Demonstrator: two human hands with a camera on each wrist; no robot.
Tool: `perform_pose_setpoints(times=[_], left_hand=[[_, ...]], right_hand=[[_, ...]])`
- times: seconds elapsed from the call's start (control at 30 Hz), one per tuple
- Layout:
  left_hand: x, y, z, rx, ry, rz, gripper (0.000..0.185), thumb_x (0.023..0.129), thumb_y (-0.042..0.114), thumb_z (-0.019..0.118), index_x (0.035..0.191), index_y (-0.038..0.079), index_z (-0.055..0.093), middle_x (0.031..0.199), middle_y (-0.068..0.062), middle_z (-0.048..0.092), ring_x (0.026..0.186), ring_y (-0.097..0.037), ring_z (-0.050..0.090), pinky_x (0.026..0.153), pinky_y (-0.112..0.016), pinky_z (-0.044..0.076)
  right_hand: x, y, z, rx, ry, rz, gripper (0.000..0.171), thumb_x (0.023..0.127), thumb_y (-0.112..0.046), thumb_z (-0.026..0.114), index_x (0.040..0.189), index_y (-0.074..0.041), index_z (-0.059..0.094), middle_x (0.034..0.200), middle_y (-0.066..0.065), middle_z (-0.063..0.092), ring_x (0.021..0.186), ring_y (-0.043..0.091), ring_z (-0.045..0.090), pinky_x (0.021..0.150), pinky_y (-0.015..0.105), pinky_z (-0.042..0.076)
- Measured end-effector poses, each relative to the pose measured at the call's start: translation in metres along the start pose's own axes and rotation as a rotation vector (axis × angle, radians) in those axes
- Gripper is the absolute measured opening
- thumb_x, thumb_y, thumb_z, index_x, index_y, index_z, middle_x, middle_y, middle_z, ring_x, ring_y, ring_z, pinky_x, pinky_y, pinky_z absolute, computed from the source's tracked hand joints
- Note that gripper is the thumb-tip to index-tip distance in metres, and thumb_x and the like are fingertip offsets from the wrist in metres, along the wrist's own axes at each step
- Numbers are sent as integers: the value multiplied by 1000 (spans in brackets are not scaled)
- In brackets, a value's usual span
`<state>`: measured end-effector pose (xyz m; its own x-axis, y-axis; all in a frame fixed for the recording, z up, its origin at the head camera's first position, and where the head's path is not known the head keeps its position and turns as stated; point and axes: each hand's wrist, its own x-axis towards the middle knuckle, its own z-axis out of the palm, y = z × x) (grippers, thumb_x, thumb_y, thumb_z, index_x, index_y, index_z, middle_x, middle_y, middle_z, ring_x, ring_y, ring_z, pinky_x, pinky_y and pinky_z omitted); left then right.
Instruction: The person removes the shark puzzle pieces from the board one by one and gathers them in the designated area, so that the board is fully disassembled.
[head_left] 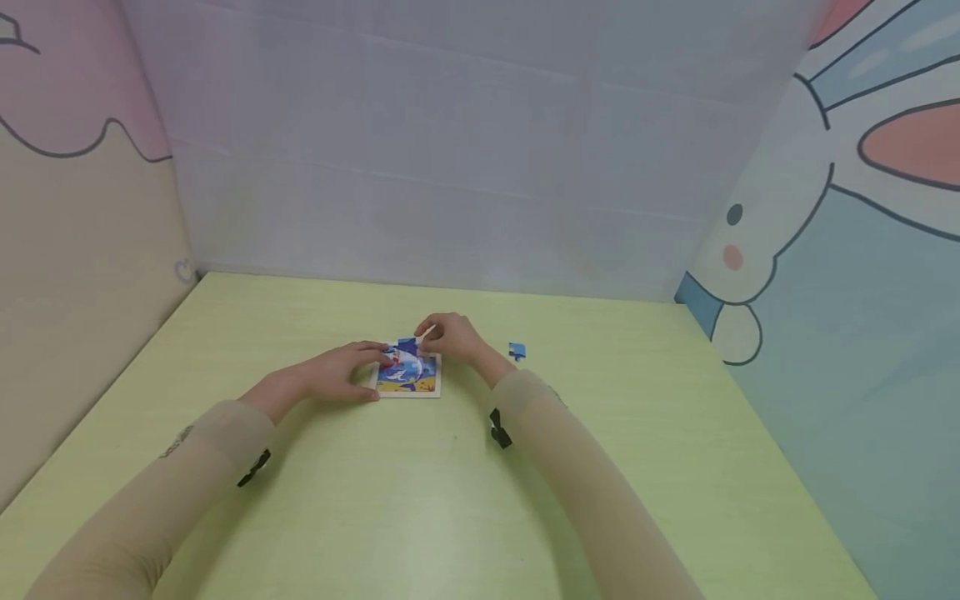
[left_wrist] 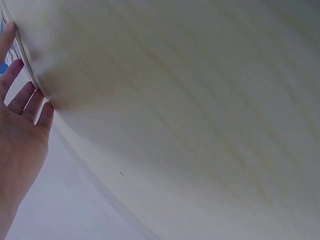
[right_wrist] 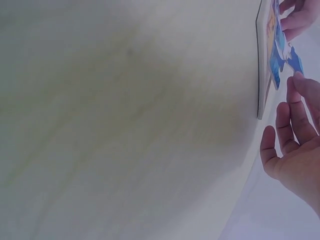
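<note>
Between both hands, puzzle board, left hand flat beside it, right hand pinching blue piece

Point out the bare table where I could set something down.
Bare table lies between the sleeves, left of the left hand, and right of the loose blue piece. It is crowded around the puzzle board, where the right hand works too.
</note>
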<state>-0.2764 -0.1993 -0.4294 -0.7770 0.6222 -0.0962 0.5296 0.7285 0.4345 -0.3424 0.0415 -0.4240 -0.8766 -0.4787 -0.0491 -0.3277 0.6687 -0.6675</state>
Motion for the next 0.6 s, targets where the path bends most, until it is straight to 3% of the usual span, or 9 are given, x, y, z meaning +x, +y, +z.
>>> perform_pose_setpoints(times=[0.6], left_hand=[[2,-2,2,64,-29,58,56,89,35,64,140,19,46,150,-22,28,134,-47,27,104,-64,28]], right_hand=[[-3,-1,1,12,-4,10,17,88,-15,67,105,-14,69,99,3,70,90,14,64,79,25,51]])
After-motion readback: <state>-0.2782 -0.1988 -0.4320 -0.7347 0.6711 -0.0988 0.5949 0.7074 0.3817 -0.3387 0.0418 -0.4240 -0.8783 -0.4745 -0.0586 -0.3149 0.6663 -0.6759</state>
